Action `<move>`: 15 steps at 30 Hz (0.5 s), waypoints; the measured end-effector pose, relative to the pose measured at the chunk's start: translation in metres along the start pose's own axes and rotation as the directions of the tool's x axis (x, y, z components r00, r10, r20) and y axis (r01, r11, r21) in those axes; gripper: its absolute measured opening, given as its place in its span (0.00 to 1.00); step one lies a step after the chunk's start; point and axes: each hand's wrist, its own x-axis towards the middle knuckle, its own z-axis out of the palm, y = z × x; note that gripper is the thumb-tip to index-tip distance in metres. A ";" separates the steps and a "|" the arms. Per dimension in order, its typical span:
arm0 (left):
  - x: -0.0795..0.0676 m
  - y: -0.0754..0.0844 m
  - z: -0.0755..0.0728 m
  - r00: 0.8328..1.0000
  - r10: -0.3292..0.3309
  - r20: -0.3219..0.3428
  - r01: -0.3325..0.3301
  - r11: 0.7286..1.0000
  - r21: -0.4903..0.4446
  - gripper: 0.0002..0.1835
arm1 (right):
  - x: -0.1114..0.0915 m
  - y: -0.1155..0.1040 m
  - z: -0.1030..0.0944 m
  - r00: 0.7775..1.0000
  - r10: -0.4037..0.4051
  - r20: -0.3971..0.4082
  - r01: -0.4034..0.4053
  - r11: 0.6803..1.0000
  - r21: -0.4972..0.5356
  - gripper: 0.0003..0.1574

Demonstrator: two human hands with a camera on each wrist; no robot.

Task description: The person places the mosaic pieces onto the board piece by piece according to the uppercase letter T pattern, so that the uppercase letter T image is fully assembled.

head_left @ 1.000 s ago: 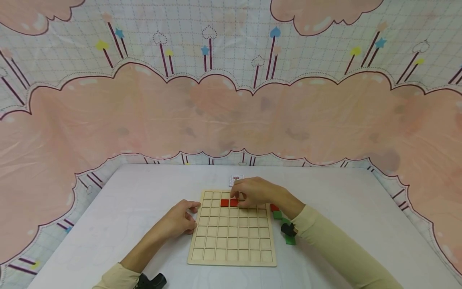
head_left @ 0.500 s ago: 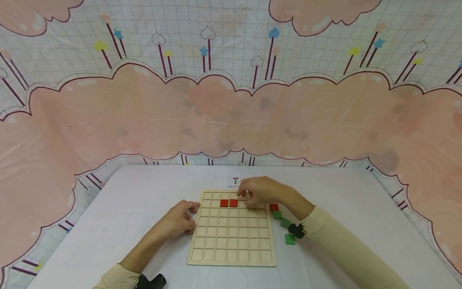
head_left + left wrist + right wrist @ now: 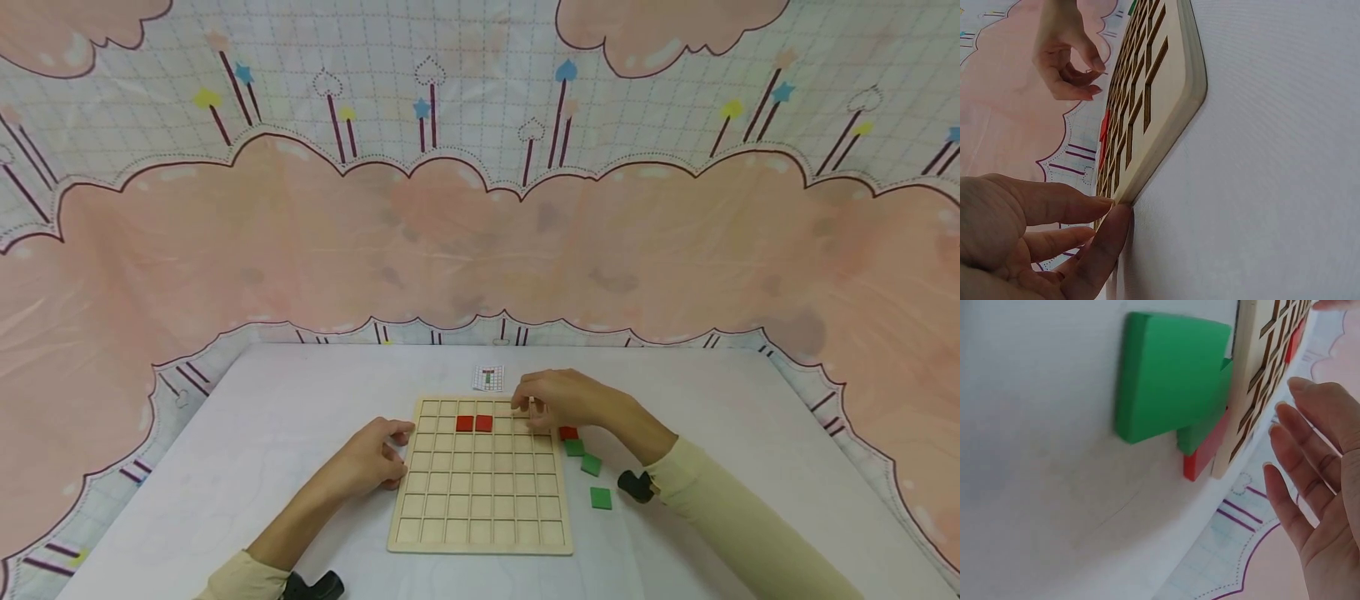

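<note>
A square wooden grid board (image 3: 480, 508) lies on the white table. My left hand (image 3: 375, 454) holds the board's left edge; in the left wrist view the thumb and a finger (image 3: 1107, 250) meet at its rim. My right hand (image 3: 566, 398) hovers over the board's far right part, fingers loosely bent and holding nothing, as the right wrist view also shows. Two red square tiles, a left one (image 3: 465, 423) and a right one (image 3: 483, 423), sit side by side in the second row from the back.
Beside the board's right edge lie another red tile (image 3: 568, 433) and several green tiles (image 3: 601, 498). A small printed pattern card (image 3: 489, 378) lies behind the board. A patterned cloth (image 3: 480, 242) hangs beyond the table.
My right hand has moved rightward, away from the right-hand red tile on the board, uncovering the card and the loose tiles. My left hand has stayed at the board's edge.
</note>
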 end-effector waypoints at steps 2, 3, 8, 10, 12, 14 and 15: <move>0.000 -0.001 0.000 1.000 0.003 0.000 -0.003 1.000 -0.001 0.35 | -0.003 0.000 0.000 1.000 0.008 0.000 -0.008 1.000 -0.008 0.15; 0.000 -0.001 0.000 1.000 0.006 0.000 -0.006 1.000 0.000 0.35 | -0.005 0.001 -0.001 1.000 0.008 -0.002 -0.008 1.000 -0.007 0.15; 0.000 -0.001 0.000 1.000 0.010 -0.001 -0.010 1.000 0.008 0.35 | -0.013 0.004 -0.001 1.000 0.007 -0.015 -0.007 1.000 -0.008 0.14; 0.000 -0.001 0.000 1.000 0.010 -0.003 -0.010 1.000 0.009 0.35 | -0.017 0.005 -0.001 1.000 0.004 -0.022 -0.004 1.000 -0.006 0.14; 0.000 -0.001 0.000 1.000 0.009 -0.003 -0.009 1.000 0.009 0.35 | -0.020 0.006 -0.001 1.000 0.011 -0.025 -0.011 1.000 0.003 0.14; 0.000 -0.001 0.000 1.000 0.007 -0.005 -0.007 1.000 0.007 0.35 | -0.023 0.008 -0.002 0.999 0.025 -0.021 -0.024 1.000 0.014 0.15; 0.000 -0.001 0.000 1.000 0.007 -0.005 -0.007 1.000 0.006 0.35 | -0.025 0.008 -0.001 0.999 0.030 -0.021 -0.030 0.999 0.018 0.15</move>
